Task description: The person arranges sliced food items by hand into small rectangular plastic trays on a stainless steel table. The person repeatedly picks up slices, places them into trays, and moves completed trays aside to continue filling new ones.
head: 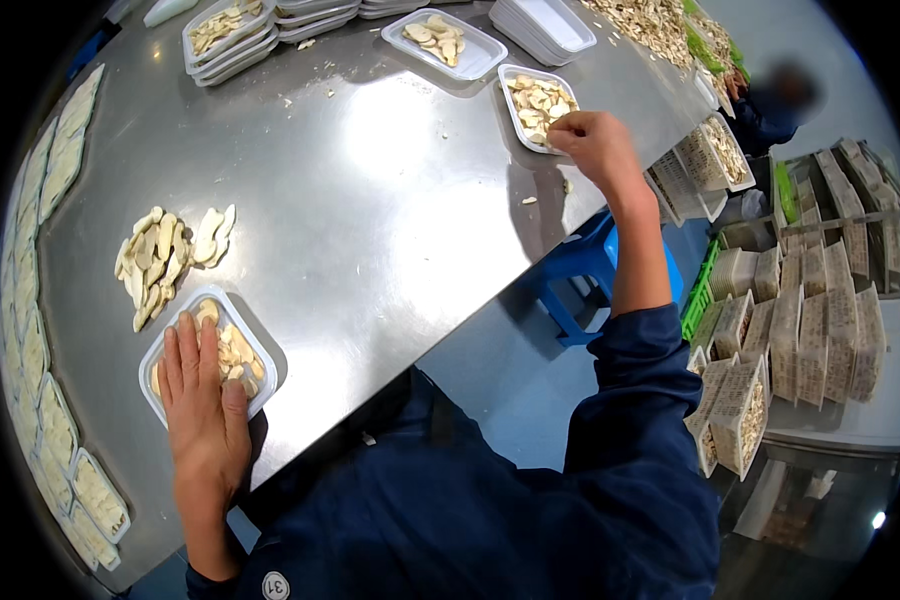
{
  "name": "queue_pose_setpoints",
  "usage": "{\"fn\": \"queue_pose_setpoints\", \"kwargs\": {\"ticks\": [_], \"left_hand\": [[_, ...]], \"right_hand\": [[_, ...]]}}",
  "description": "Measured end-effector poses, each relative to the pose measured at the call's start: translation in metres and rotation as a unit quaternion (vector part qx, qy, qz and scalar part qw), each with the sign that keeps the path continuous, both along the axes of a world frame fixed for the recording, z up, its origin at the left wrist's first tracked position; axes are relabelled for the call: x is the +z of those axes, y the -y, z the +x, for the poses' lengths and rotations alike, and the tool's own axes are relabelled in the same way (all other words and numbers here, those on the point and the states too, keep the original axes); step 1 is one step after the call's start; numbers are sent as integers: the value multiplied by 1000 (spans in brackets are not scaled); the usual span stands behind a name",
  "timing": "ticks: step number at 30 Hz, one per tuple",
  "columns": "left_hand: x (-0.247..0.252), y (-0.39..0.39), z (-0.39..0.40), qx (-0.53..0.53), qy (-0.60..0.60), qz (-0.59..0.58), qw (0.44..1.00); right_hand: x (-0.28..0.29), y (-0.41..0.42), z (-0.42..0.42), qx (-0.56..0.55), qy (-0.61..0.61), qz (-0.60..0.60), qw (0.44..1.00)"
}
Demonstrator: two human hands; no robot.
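Observation:
My left hand (204, 405) lies palm down over a white plastic tray (268, 386) near the table edge, its fingers resting on pale dried slices (234, 349) that look like mushroom or root. Just beyond that tray is a loose pile of longer slices (150, 255), with a few whiter slices (213, 236) beside it. At the upper right, my right hand (592, 146) reaches over the near corner of another white tray (507, 112) filled with smaller slices (536, 101). Its fingertips are pinched together; whether they grip a slice is hidden.
A tray with a few slices (465, 69), stacked filled trays (229, 56) and nested trays (544, 34) stand at the back. Packed trays (64, 427) line the left side. A blue stool (570, 292), white baskets (746, 427) and a co-worker (757, 120) are on the right.

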State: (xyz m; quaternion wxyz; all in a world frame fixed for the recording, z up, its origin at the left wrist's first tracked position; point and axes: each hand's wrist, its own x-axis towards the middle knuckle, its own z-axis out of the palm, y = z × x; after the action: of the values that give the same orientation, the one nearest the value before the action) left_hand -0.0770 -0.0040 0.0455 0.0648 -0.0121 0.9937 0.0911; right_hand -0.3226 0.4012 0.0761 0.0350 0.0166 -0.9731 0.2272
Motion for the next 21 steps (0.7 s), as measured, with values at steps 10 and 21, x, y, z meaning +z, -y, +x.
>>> {"fn": "queue_pose_setpoints", "kwargs": {"ticks": [10, 21], "left_hand": [[9, -1, 0, 18, -25, 38, 999], [-43, 42, 60, 329, -262, 522, 742]], "right_hand": [[5, 6, -29, 33, 27, 73, 996], [13, 187, 102, 424, -228, -97, 871]]}}
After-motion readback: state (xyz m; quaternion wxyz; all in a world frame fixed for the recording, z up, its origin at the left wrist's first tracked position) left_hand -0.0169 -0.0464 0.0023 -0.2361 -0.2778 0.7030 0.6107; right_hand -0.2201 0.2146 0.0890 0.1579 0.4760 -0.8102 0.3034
